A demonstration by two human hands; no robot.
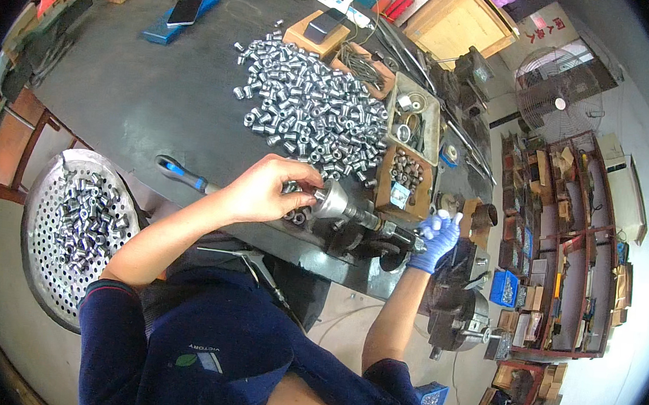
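Note:
My bare left hand is closed, its thumb and fingertips pinched together at the round steel chuck of a small bench machine. What lies between those fingertips is mostly hidden. Several short metal sleeves show just below that hand. At the machine's other end is my right hand, in a thin blue glove, with its fingers apart beside the dark spindle end. I see nothing held in it. A large heap of shiny metal sleeves spreads over the dark table behind the machine.
A perforated metal bowl with more sleeves stands at my left. A black-and-blue handled tool lies on the table. Behind the machine are a box of darker parts and a tray. A vise stands at right.

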